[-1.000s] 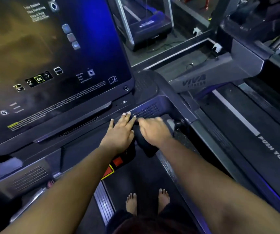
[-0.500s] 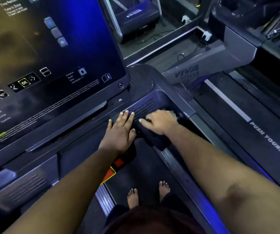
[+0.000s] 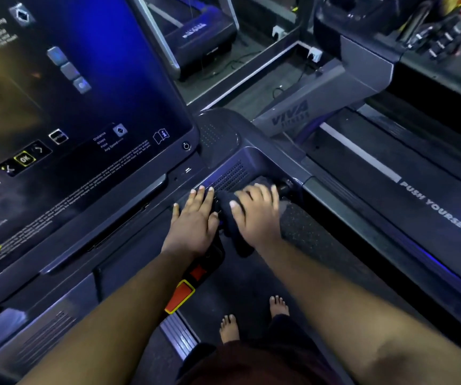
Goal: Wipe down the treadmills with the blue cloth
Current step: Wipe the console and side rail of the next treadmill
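The console screen [image 3: 65, 129] shows a yellow-framed "OK" button [image 3: 24, 158]; its smaller lines are too blurred to read. The neighbouring treadmill's belt [image 3: 407, 195] reads "PUSH YOURSELF", its motor cover [image 3: 301, 112] "VIVA".

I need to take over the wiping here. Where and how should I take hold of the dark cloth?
Probably the loose tail of the cloth that hangs off the console edge below the right hand, pinching it with your fingers from the belt side. The rest is pressed flat under that palm against the console, and the left hand lies flat beside it.
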{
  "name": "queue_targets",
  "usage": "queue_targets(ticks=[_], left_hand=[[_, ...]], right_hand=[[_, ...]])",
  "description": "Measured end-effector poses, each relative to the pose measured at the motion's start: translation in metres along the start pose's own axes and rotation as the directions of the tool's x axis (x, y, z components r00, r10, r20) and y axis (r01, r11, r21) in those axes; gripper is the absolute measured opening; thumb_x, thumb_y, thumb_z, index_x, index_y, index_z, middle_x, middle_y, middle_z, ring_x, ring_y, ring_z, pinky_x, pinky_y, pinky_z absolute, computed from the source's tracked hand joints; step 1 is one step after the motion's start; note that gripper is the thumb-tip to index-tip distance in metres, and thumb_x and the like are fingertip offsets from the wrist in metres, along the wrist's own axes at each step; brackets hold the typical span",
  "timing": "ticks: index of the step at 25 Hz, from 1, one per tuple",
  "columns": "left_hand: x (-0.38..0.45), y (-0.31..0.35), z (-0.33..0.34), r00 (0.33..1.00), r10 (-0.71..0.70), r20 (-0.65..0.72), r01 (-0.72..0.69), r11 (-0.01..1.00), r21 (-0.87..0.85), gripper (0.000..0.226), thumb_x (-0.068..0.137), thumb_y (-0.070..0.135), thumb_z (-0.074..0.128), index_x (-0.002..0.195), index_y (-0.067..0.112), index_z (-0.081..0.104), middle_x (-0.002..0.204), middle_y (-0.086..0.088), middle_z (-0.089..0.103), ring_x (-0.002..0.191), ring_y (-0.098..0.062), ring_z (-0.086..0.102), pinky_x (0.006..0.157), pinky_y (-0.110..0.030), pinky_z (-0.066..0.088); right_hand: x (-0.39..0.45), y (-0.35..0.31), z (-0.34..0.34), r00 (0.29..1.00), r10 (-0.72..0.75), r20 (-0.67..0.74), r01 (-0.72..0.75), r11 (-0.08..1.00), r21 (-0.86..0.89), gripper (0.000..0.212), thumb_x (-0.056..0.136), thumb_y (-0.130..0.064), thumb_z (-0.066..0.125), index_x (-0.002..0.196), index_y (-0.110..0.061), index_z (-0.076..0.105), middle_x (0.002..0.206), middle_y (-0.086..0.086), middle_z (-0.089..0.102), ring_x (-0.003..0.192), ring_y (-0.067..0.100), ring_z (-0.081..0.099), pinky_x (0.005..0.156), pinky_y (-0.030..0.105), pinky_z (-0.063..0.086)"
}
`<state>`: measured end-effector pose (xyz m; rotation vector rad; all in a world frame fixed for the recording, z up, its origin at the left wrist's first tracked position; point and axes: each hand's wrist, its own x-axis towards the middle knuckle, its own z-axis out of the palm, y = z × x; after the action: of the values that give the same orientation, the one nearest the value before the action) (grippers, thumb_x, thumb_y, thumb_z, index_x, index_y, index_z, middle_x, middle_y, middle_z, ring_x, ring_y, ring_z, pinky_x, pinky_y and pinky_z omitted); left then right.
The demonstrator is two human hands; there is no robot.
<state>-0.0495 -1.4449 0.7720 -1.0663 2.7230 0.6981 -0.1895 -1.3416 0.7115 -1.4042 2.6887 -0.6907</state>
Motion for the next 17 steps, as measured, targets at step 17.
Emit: queue_targets(ticks=[17], left_hand=[[0.002, 0.001, -0.002, 0.999, 0.044, 0.016, -0.046, 0.992, 0.122, 0.083, 0.09, 0.078, 0.02, 0.152, 0.023, 0.035, 0.165, 0.001, 0.019, 0.153, -0.017, -0.002, 0.117, -0.067, 0.0]], right_hand=[[-0.022, -0.024, -0.014, 0.96, 0.275, 0.051, -0.279, 0.946, 0.162, 0.04, 0.099, -0.051, 0.044, 0.136, -0.041, 0.056, 0.15, -0.008, 0.042, 0.125, 0.03, 0.035, 0.097, 0.048, 0.04]])
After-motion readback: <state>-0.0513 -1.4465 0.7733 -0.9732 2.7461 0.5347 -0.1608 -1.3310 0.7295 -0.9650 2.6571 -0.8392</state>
